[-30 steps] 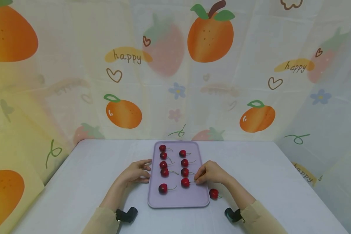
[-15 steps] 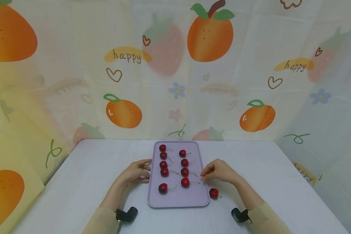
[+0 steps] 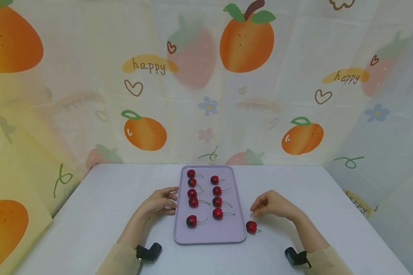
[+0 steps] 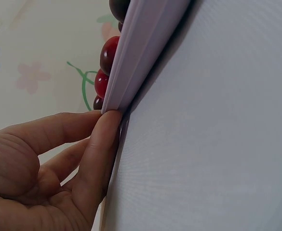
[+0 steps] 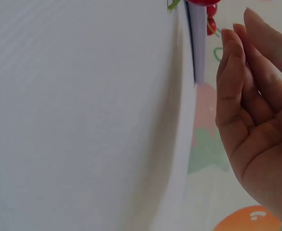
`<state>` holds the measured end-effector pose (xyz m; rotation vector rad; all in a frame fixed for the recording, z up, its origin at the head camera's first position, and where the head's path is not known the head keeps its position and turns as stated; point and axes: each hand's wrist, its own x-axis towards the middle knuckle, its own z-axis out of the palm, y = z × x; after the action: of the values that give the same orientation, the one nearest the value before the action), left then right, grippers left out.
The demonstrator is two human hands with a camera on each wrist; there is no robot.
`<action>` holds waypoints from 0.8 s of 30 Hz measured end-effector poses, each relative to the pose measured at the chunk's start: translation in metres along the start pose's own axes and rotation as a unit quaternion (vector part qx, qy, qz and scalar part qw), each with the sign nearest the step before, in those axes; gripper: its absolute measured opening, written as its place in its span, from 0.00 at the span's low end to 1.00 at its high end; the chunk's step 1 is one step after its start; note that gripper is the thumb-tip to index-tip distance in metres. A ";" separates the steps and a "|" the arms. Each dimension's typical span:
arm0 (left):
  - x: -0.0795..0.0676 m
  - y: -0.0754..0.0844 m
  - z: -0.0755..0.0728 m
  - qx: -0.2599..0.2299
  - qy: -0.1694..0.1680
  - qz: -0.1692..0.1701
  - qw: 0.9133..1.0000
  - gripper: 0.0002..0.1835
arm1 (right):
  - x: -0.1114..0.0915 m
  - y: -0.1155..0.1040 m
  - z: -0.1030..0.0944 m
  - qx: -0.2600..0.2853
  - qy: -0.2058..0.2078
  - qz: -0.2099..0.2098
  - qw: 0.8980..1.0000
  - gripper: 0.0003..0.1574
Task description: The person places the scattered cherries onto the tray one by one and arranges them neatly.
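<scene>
A lilac tray (image 3: 206, 233) lies on the white table, bearing red cherries with thin stems in two columns. In the left column the lowest cherry (image 3: 191, 221) sits apart from those above. My left hand (image 3: 157, 202) touches the tray's left edge with fingertips; the left wrist view shows the thumb (image 4: 104, 139) against the rim. My right hand (image 3: 275, 204) hovers right of the tray, fingers loosely bent and holding nothing. Just below its fingertips, one cherry (image 3: 251, 227) lies on the table beside the tray's lower right edge.
White cloth covers the table (image 3: 124, 187). Behind it hangs a curtain (image 3: 206, 126) printed with fruit, hearts and lettering. A black strap-like device (image 3: 149, 252) sits at the left wrist, another dark device (image 3: 296, 256) at the right.
My right hand has let go of a cherry stem at the right column's lowest cherry and moved right, off the tray. My left hand has stayed at the tray's edge.
</scene>
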<state>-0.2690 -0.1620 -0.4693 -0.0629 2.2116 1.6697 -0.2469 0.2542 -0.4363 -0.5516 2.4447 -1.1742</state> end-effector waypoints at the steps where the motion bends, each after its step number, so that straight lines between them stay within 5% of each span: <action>1: 0.000 0.000 0.000 0.000 0.000 0.000 1.000 0.40 | -0.001 0.001 -0.001 0.000 -0.006 -0.001 1.000 0.12; 24: 0.000 0.000 0.001 0.003 0.004 -0.006 1.000 0.39 | -0.016 0.018 0.000 0.032 -0.078 -0.021 0.996 0.11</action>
<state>-0.2688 -0.1615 -0.4689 -0.0819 2.2187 1.6585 -0.2364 0.2724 -0.4487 -0.6539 2.2659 -1.1763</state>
